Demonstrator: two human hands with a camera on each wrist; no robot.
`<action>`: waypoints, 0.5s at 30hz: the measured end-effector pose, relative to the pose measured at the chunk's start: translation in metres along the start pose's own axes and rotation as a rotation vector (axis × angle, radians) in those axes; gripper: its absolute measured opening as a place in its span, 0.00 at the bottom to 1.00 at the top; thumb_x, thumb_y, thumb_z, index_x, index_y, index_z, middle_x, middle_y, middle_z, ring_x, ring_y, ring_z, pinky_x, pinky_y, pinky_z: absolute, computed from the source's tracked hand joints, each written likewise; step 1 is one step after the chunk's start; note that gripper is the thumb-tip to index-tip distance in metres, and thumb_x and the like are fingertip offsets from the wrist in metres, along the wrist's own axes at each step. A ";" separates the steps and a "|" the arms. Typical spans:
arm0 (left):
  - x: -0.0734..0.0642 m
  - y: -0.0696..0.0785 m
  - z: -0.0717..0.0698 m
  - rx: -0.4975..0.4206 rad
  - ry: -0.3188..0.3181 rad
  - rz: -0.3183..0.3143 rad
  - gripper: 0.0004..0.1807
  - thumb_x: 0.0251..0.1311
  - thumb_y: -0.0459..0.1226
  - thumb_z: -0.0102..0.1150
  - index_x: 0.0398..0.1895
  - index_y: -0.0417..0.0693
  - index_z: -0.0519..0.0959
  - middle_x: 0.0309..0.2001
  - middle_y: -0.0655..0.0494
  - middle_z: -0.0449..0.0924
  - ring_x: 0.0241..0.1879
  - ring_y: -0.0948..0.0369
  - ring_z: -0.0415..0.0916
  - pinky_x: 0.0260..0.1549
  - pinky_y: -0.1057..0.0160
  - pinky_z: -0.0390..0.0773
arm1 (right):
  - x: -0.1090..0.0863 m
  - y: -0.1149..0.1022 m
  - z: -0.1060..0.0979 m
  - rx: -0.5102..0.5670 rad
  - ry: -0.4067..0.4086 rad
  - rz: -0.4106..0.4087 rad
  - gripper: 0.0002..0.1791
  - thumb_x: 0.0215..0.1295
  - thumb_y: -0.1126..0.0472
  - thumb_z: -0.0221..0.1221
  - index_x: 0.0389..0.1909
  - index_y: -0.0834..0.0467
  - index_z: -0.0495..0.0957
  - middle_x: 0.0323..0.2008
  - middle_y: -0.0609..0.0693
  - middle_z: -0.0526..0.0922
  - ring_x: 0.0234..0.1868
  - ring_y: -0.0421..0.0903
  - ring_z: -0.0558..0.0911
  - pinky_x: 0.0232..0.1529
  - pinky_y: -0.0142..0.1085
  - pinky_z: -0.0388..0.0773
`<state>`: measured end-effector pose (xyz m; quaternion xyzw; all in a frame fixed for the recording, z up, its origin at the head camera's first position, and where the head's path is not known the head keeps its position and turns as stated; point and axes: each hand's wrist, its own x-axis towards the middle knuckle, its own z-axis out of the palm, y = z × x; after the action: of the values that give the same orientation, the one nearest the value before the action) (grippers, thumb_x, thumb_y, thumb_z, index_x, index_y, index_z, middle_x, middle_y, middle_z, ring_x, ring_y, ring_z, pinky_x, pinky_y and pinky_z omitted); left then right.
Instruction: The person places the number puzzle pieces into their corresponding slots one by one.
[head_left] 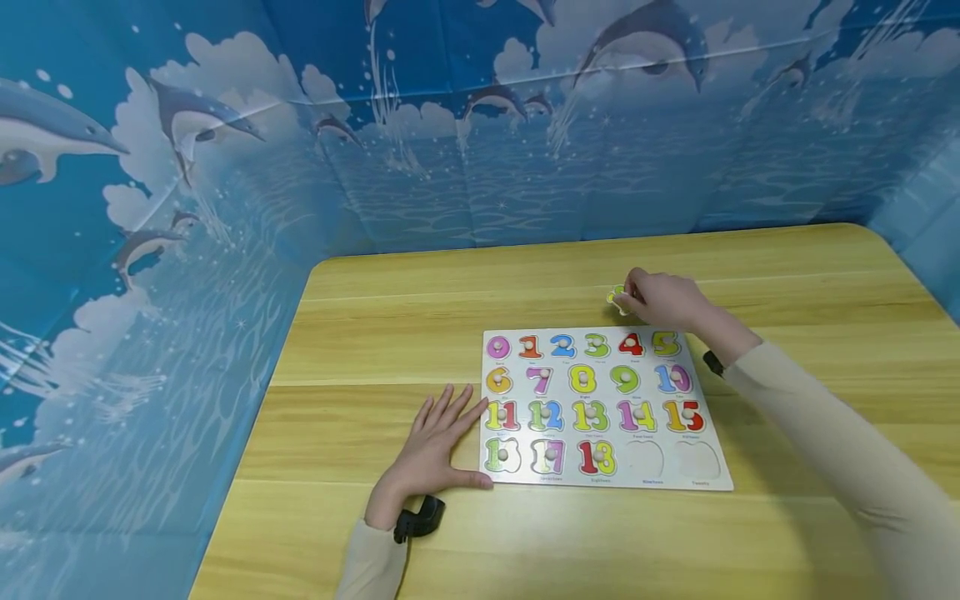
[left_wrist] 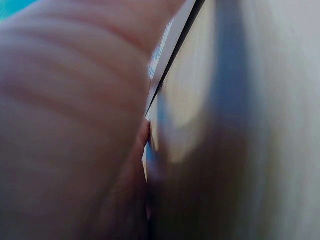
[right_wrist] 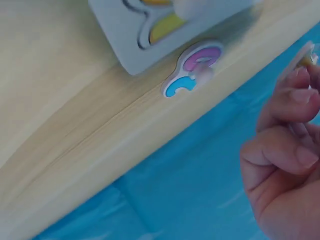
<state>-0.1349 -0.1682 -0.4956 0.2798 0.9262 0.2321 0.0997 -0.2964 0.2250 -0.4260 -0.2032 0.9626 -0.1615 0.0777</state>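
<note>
A white number puzzle board with knobbed, coloured number pieces lies on the wooden table. Two recesses in its bottom row, above printed words at the lower right, have no pieces in them. My left hand rests with fingers spread at the board's left edge, thumb by the lower left corner. Beyond the board's far edge my right hand pinches a yellow-green puzzle piece between thumb and fingers. In the right wrist view a pink-and-blue puzzle piece lies beside the board's corner; the head view does not show it.
The wooden table has rounded far corners. Behind it and to its left hangs a blue cloth printed with dolphins. A black wrist camera sits on the left wrist, close over the tabletop.
</note>
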 end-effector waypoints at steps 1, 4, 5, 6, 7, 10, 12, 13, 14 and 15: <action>0.000 0.000 0.000 -0.002 -0.002 -0.002 0.59 0.42 0.65 0.66 0.76 0.61 0.48 0.76 0.55 0.36 0.73 0.52 0.27 0.67 0.51 0.27 | -0.007 -0.002 0.000 0.004 -0.014 -0.012 0.15 0.72 0.51 0.51 0.35 0.60 0.67 0.18 0.49 0.68 0.17 0.45 0.66 0.18 0.37 0.60; -0.001 0.000 0.000 0.000 -0.006 -0.004 0.59 0.42 0.65 0.65 0.76 0.61 0.47 0.76 0.55 0.36 0.73 0.52 0.26 0.67 0.51 0.27 | -0.028 -0.010 0.005 0.012 -0.038 -0.042 0.14 0.70 0.51 0.53 0.32 0.58 0.66 0.16 0.48 0.66 0.15 0.43 0.64 0.17 0.35 0.57; -0.001 0.000 0.000 0.001 -0.007 -0.004 0.59 0.42 0.65 0.65 0.76 0.61 0.47 0.76 0.55 0.36 0.73 0.52 0.26 0.67 0.51 0.27 | -0.036 -0.012 0.007 0.014 -0.044 -0.051 0.14 0.70 0.52 0.54 0.31 0.57 0.66 0.16 0.47 0.65 0.14 0.43 0.64 0.17 0.34 0.56; -0.001 0.000 0.000 0.001 -0.007 -0.003 0.59 0.42 0.65 0.65 0.76 0.61 0.47 0.76 0.55 0.36 0.73 0.52 0.26 0.67 0.51 0.27 | -0.043 -0.015 0.009 0.018 -0.048 -0.059 0.14 0.69 0.52 0.55 0.30 0.56 0.66 0.15 0.46 0.64 0.13 0.42 0.64 0.16 0.34 0.56; -0.001 0.000 0.000 0.001 -0.006 -0.001 0.59 0.43 0.65 0.65 0.76 0.61 0.47 0.76 0.55 0.36 0.73 0.52 0.26 0.67 0.51 0.27 | -0.050 -0.017 0.011 0.029 -0.056 -0.066 0.13 0.68 0.52 0.56 0.29 0.55 0.66 0.15 0.45 0.64 0.13 0.42 0.64 0.16 0.33 0.55; -0.001 0.001 0.000 -0.002 0.001 0.007 0.58 0.43 0.65 0.66 0.76 0.59 0.48 0.76 0.54 0.37 0.73 0.51 0.27 0.67 0.49 0.28 | -0.072 -0.024 0.018 0.104 -0.116 -0.073 0.14 0.66 0.53 0.58 0.26 0.53 0.66 0.14 0.44 0.64 0.13 0.41 0.65 0.15 0.31 0.57; -0.001 0.001 -0.001 -0.004 0.003 0.008 0.58 0.43 0.65 0.66 0.76 0.59 0.48 0.76 0.54 0.37 0.73 0.51 0.27 0.67 0.49 0.28 | -0.086 -0.029 0.022 0.167 -0.167 -0.076 0.15 0.65 0.52 0.59 0.25 0.51 0.65 0.14 0.42 0.64 0.13 0.39 0.67 0.16 0.30 0.58; -0.002 0.002 -0.001 -0.006 0.004 0.008 0.58 0.43 0.64 0.66 0.76 0.58 0.49 0.75 0.54 0.37 0.73 0.51 0.27 0.67 0.49 0.28 | -0.093 -0.031 0.024 0.193 -0.185 -0.091 0.15 0.65 0.51 0.59 0.24 0.50 0.65 0.14 0.41 0.64 0.14 0.38 0.67 0.16 0.29 0.58; -0.002 0.002 -0.001 -0.008 0.007 0.008 0.58 0.43 0.64 0.66 0.75 0.58 0.49 0.75 0.53 0.38 0.73 0.50 0.28 0.67 0.48 0.29 | -0.100 -0.033 0.026 0.211 -0.204 -0.100 0.16 0.65 0.51 0.60 0.23 0.50 0.65 0.14 0.40 0.64 0.14 0.37 0.67 0.17 0.28 0.58; -0.002 0.003 -0.002 -0.009 0.010 0.009 0.58 0.43 0.64 0.66 0.75 0.58 0.50 0.75 0.53 0.38 0.73 0.50 0.28 0.67 0.47 0.29 | -0.106 -0.036 0.028 0.225 -0.217 -0.113 0.16 0.65 0.50 0.60 0.23 0.49 0.65 0.14 0.39 0.64 0.14 0.36 0.66 0.17 0.27 0.58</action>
<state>-0.1324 -0.1681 -0.4928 0.2825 0.9244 0.2381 0.0951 -0.1813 0.2307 -0.4307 -0.2633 0.9114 -0.2497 0.1942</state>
